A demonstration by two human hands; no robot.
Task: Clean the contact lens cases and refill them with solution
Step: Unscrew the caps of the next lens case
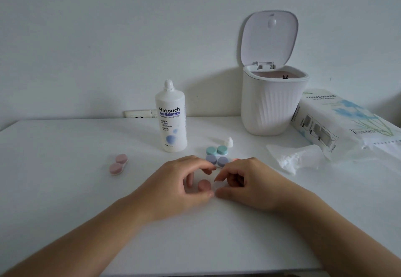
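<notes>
Both hands meet at the middle of the white counter (65, 190), and between them lies a contact lens case (208, 185) with one pink cap visible and a pale, whitish part beside it. The left hand (178, 181) curls its fingers (207, 169) around the pink cap side, thumb near the front, and the right hand (245, 179) curls around the pale side; whether that side has its cap on or off I cannot tell, because the fingers cover much of it. Just behind the hands stand a purple case (217, 160) and a green case (217, 150), touching or almost touching each other, and a second pink case (118, 164) lies well apart to the left. The solution bottle (171, 118) stands upright behind, its cap closed, and a small white bottle (229, 142) is near the green case. To the right are a crumpled tissue (290, 160), a tissue pack (347, 124) and a small bin (273, 105) with its lid raised. I judge the case to be very light, stiff plastic, and slippery if it is wet, so it will slide on the smooth counter; it is best to pinch the body at the bridge with one hand and turn the ribbed cap edge with the other. The big bottle looks full and heavier, and it is better taken around its middle.
</notes>
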